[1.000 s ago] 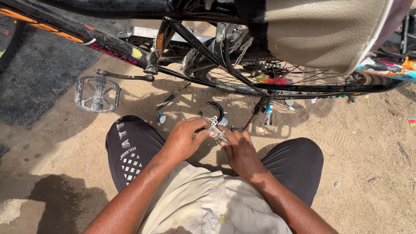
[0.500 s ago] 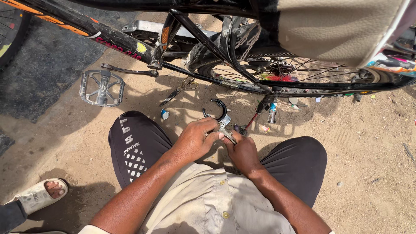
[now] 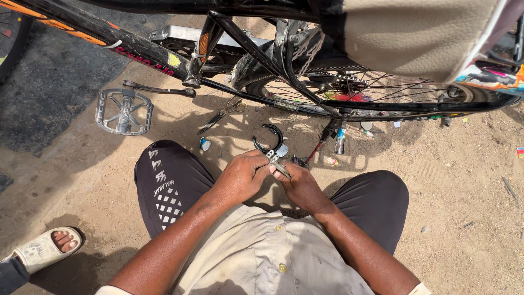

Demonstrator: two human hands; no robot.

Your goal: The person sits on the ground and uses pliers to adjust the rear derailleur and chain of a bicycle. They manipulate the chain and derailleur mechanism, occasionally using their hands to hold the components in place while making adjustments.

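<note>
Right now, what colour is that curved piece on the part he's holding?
Black: the curved arm rises from a small silvery metal part pinched by both hands, clearest in the head view.

Scissors (image 3: 222,114) betw pedal (image 3: 124,111) & brake part (image 3: 271,145).

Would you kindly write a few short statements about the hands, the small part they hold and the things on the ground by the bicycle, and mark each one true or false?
1. Both hands, left hand and right hand, meet on a small metal part with a black curved arm. True.
2. The scissors lie on the sandy ground under the bicycle frame. True.
3. The right hand grips the pedal. False: the pedal is off to the left, apart from both hands.
4. The person works at a table. False: the person crouches over sandy ground, knees in dark trousers.
5. A sandalled foot shows at the lower left edge. True.
</note>
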